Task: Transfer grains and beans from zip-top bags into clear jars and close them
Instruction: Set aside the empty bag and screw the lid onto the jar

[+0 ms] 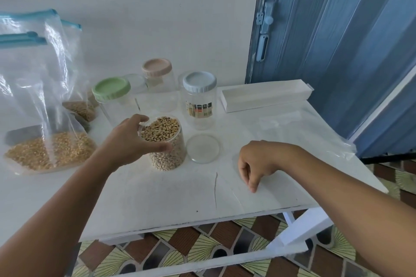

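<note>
**Beans in, lid still off**

My left hand (132, 139) curled around the rim of the open bean jar (165, 143), steadying it upright on the desk (157, 195). My right hand (254, 164) hung loosely curled over the desk, holding nothing. The clear lid (203, 148) lay flat just right of the jar. I judged the right hand should fetch it, seat it level, then press while the left hand braced.

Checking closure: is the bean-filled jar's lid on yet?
No: the bean jar is open, and a clear lid lies beside it on the table.
</note>
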